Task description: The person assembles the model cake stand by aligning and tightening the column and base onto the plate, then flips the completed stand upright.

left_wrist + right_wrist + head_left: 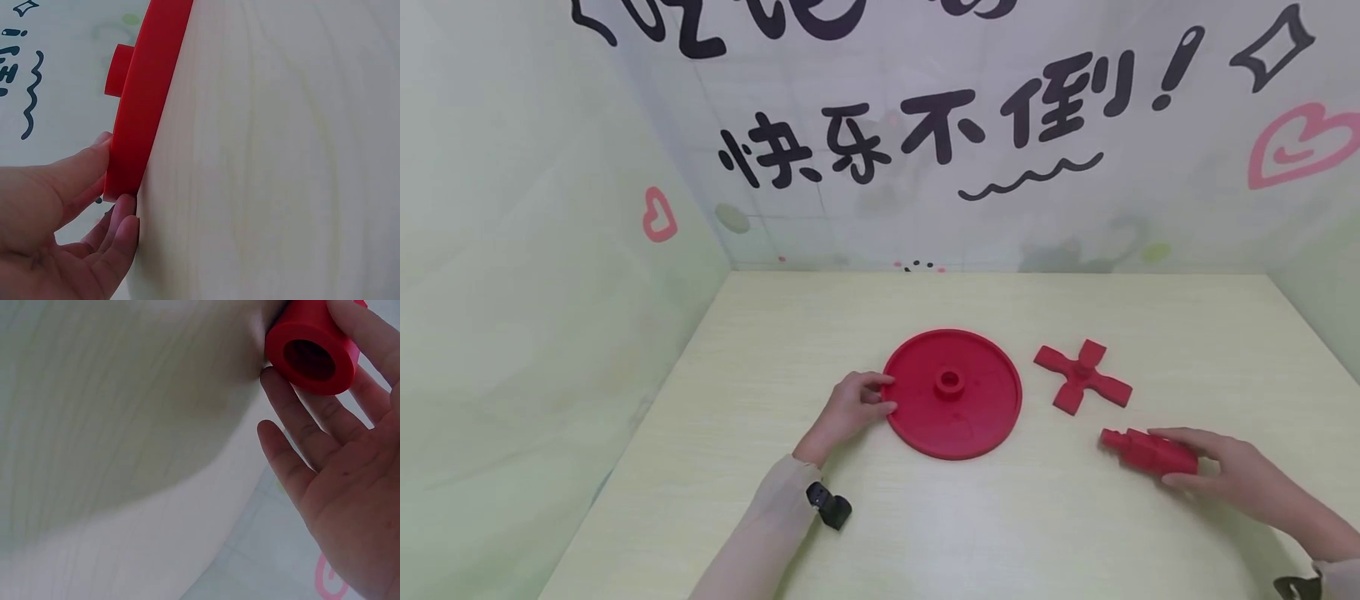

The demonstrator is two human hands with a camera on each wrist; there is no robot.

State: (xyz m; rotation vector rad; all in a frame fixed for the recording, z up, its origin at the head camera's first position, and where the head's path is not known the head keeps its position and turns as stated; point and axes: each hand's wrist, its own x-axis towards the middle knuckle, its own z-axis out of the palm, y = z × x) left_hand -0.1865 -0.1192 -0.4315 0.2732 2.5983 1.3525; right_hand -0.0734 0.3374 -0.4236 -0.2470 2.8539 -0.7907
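Note:
A round red disc [917, 425] with a raised rim and a hollow hub in its middle lies on the table. My left hand [855, 406] pinches its left edge, and in the left wrist view the thumb is over the rim [134, 144] with fingertips beneath. Toward the front right, my right hand [1225, 467] grips a red stepped cylinder [1153, 454], its narrow end pointing left. A round hole shows in the wide end of that cylinder [340, 344] in the right wrist view, between thumb and fingers.
Between the disc and the cylinder, slightly farther back, lies a red cross-shaped piece [1081, 375] with a raised centre. The pale wooden table [970, 525] ends at a printed back wall [865, 225], with a light green side wall [550, 333] on the left.

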